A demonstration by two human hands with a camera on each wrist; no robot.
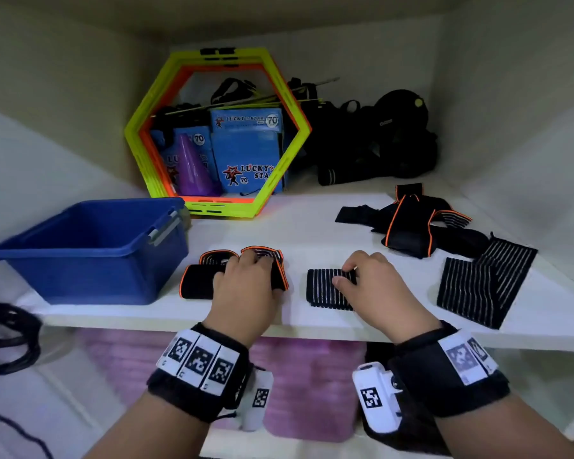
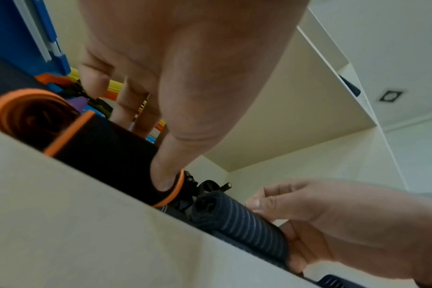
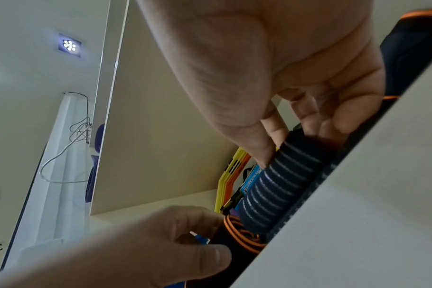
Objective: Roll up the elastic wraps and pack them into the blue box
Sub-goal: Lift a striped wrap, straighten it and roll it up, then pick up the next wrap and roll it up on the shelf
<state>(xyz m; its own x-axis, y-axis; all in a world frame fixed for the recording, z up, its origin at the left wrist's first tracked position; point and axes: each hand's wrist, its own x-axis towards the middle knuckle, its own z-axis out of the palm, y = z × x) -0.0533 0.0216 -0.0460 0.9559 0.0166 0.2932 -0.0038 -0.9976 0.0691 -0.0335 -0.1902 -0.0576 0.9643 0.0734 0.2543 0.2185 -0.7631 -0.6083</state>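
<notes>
On the white shelf, my left hand grips a rolled black wrap with orange edging, thumb pressed on its end. Beside it, my right hand curls its fingers round a rolled black wrap with white stripes. The blue box stands to the left of both rolls and nothing shows inside it. An unrolled striped wrap and a heap of orange-edged wraps lie at the right.
A yellow and orange hexagonal frame stands at the back over blue packets and a purple cone. Black straps and gear fill the back right corner. The shelf's side walls close in left and right.
</notes>
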